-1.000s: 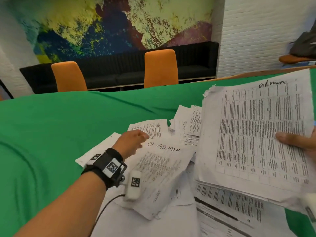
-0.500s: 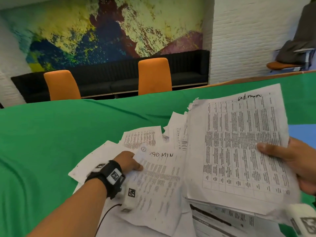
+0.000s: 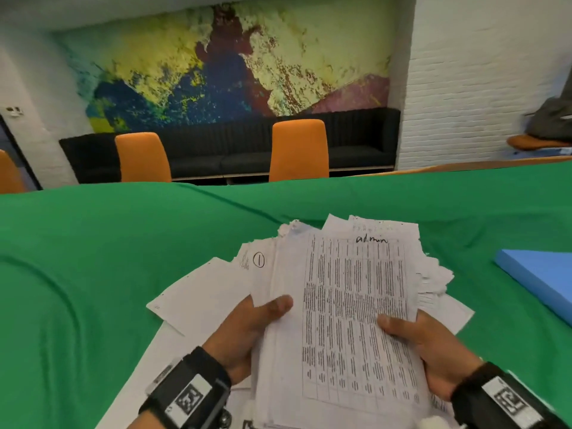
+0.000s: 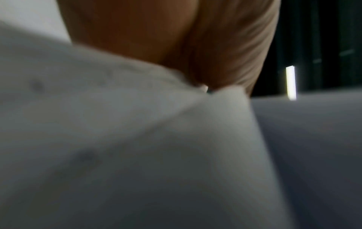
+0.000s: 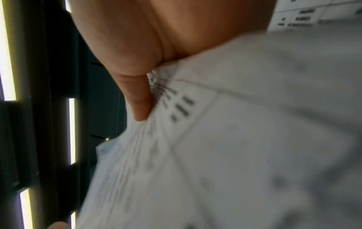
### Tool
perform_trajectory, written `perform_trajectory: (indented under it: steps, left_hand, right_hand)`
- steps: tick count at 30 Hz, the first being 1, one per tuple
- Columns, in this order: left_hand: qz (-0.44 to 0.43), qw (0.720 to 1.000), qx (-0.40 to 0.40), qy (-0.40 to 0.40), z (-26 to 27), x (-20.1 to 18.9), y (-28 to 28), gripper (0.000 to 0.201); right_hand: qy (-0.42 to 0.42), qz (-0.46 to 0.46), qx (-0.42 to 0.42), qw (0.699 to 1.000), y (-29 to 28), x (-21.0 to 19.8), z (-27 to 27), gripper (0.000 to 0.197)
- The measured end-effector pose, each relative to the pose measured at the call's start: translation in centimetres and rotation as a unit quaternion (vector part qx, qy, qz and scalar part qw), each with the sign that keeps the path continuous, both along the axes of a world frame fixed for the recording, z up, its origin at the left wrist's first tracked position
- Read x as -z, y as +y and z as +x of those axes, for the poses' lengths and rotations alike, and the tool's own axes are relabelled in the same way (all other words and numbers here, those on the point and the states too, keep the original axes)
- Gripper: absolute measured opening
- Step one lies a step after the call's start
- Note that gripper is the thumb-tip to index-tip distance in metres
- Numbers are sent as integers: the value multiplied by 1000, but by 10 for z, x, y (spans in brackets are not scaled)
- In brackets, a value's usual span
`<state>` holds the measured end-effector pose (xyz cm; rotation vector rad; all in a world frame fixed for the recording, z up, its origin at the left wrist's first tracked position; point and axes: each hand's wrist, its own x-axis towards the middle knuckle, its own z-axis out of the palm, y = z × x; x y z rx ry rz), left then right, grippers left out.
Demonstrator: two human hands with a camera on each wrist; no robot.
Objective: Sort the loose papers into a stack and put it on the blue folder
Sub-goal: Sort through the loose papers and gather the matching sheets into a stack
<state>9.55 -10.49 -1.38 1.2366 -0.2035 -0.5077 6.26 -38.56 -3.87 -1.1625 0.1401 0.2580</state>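
Observation:
A thick bundle of printed papers (image 3: 349, 308), its top sheet marked "admin", is held up over the green table between both hands. My left hand (image 3: 247, 329) grips its left edge with the thumb on top. My right hand (image 3: 424, 345) grips the right edge the same way. More loose sheets (image 3: 201, 298) lie on the cloth under and left of the bundle. The blue folder (image 3: 544, 280) lies flat at the right edge. In the wrist views, blurred paper (image 4: 137, 139) fills the frame under my left palm, and my right thumb presses the stack's edge (image 5: 152, 124).
A green cloth (image 3: 93, 274) covers the table. Two orange chairs (image 3: 298, 150) stand at its far side before a black bench and a painted wall. Another chair with a grey bag (image 3: 551, 125) is at the far right.
My left hand left the sheets on the table and took hold of the bundle's left edge. The right hand brought the bundle in toward the middle, closer to me.

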Motion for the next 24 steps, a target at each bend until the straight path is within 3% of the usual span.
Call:
perform_trajectory:
  steps: [3,7,9,12,15,19,21,22,23,24]
  left_hand:
    - [33,998,7,-59,-5,-14,-3,54]
    - [21,991,32,-127,-8,-44,-6,57]
    - [64,981,-19,-184,-7,-51,-14,53]
    - [123,943,-176,-254,-6,-46,-28,45]
    - [84,936,-193,-281,-10,-39,-40,54]
    - [141,947,-111,-268,-13,-18,-42,73]
    - [242,944,-49,-220,-7,-8,-22,74]
    - [316,924,-37,-212,2,-4,-5,72]
    - [397,891,-36,-215,12,0,17,70]
    - [483,846,-37,-220,22,2,39,69]
  right_hand:
    - [-41,-13,16,999,-1,-5,0,45]
    - [-106,23,57,992,-12,-17,1,46]
    - [-160,-6,87,983,-18,-24,0,42]
    - [-253,-146,145,945,-22,-41,-5,23]
    - [-311,-151,145,927,-28,-41,-10,35]
    - [-198,-141,108,964,-49,-1,1,38]
    - [-153,-173,140,963,-67,15,3,19]
    - [-135,-198,140,961,-75,18,5,19]
    - [-107,-215,145,960,-83,22,8,31]
    - [-91,-211,154,961,-91,23,10,32]
